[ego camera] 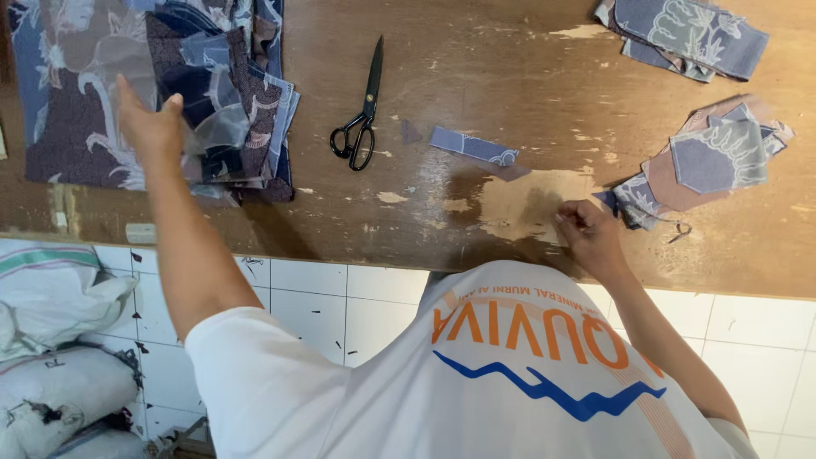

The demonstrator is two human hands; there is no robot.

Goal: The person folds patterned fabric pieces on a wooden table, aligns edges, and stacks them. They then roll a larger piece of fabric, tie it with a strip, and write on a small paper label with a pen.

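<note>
Worktop (527, 76): brown wood, worn to pale tan patches near its front edge. Scissors (361, 110): black throughout. Fabric stack (170, 85) at the back left corner: navy, dark purple and light blue, printed with pale leaf and flower shapes. Fabric strip (473, 146) mid-worktop: blue with white marks. Cut pieces (705, 157) by the right edge: grey-blue with white leaf print, some dusty pink. Folded pieces (688, 34) at the back right corner: same grey-blue print. Shirt (476, 382): white, with orange lettering and a blue wave.
</note>
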